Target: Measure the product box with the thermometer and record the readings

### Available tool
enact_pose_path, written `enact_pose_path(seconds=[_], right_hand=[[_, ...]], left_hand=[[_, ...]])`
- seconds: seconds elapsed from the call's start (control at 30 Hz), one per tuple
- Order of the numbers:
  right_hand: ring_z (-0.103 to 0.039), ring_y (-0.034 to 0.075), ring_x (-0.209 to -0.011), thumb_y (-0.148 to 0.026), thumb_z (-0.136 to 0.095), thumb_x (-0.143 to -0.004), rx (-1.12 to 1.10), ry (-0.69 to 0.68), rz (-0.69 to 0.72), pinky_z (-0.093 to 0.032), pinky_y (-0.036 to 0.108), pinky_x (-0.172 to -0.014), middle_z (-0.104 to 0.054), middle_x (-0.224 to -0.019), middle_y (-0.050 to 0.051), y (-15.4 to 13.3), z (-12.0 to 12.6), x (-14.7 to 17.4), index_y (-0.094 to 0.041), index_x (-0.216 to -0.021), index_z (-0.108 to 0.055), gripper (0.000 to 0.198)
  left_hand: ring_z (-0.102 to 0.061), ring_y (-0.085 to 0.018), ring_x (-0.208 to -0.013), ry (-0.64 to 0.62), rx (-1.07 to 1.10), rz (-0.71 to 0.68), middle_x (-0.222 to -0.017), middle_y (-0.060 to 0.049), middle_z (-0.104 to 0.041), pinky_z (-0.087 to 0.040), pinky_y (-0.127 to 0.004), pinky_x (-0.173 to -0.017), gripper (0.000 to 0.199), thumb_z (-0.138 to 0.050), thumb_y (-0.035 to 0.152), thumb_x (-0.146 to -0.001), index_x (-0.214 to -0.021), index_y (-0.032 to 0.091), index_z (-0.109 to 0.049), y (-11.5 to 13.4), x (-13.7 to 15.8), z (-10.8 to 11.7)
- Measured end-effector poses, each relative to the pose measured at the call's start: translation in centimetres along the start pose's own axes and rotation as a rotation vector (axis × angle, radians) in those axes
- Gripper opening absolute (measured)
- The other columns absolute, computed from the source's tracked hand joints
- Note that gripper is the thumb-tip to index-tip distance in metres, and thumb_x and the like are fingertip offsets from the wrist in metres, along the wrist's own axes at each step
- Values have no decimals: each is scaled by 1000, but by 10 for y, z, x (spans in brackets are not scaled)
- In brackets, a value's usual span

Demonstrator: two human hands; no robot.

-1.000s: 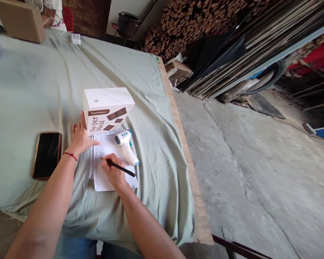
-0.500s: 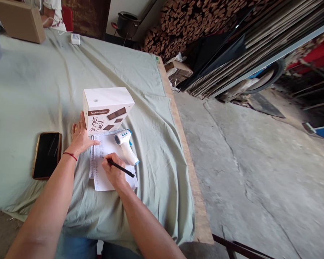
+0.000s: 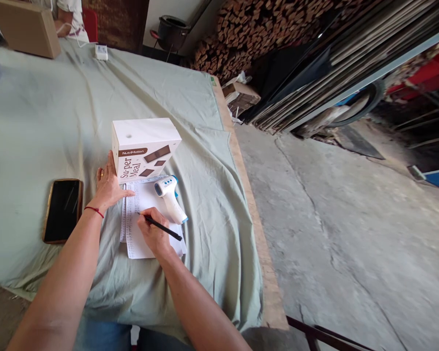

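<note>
My right hand [image 3: 154, 234] is closed around a black pen [image 3: 164, 227], its tip down at the paper sheets [image 3: 136, 246], which carry rows of small writing along their left side. Fingers spread, my left hand [image 3: 109, 187] rests against the left side of a white box [image 3: 146, 129] printed "Su-per Meal", its thumb reaching over the top of the paper. A white and blue infrared thermometer [image 3: 170, 199] lies on the sheets, just beyond my right hand. To the left of my left wrist lies a phone [image 3: 63, 210] with a dark screen.
A green cloth [image 3: 51, 131] covers the table, whose bare wooden edge [image 3: 254, 214] runs down the right. Toward the far left stand a cardboard box [image 3: 25, 29], a small white device [image 3: 101, 52] and part of a seated person [image 3: 68, 19]. Stacked firewood [image 3: 249, 34] lies beyond.
The whole view has shifted very slightly. Both hands, the pen, the box and the thermometer keep their places on the table.
</note>
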State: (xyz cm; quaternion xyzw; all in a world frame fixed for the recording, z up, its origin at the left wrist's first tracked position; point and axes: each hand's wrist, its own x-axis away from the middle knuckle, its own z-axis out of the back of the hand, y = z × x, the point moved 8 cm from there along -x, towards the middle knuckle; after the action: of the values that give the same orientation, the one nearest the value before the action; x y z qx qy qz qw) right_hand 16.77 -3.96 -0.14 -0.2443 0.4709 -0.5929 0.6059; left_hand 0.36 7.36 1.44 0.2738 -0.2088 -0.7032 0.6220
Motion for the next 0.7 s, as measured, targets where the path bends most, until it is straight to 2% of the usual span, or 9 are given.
enact_pose_path(seconds=[0.17,0.33,0.6,0.7], right_hand=[[-53,14,-53,-30,-48,-78,1,55,-25,-45,26,-54,-62,-62,-2,4,5,1,-24,-73,-55,10],[-51,13,-51,-29,-49,-78,7,33,-40,-44,26,-53,-61,-61,-3,7,4,0,-23,-74,-55,9],[-51,13,-52,-27,-49,-78,44,15,2,-43,26,-53,-59,-60,-3,3,0,1,-24,-72,-53,7],[-54,14,-55,-26,-49,-82,65,74,61,-44,27,-55,-59,-62,-3,-3,8,3,-24,-75,-54,9]], left_hand=[[-33,-39,-151,-18,-3,20,-158,-25,-39,-12,-56,-129,135,-94,36,-52,-160,17,-16,1,1,1],[-34,-40,-151,-10,6,9,-159,-24,-38,-13,-57,-128,133,-93,36,-53,-160,20,-16,2,1,1],[-35,-39,-150,5,5,-3,-158,-24,-39,-14,-58,-128,130,-92,37,-53,-159,20,-18,-1,0,-1],[-35,-39,-150,19,17,-15,-159,-21,-40,-14,-60,-128,123,-89,34,-57,-159,22,-21,-1,0,0]])
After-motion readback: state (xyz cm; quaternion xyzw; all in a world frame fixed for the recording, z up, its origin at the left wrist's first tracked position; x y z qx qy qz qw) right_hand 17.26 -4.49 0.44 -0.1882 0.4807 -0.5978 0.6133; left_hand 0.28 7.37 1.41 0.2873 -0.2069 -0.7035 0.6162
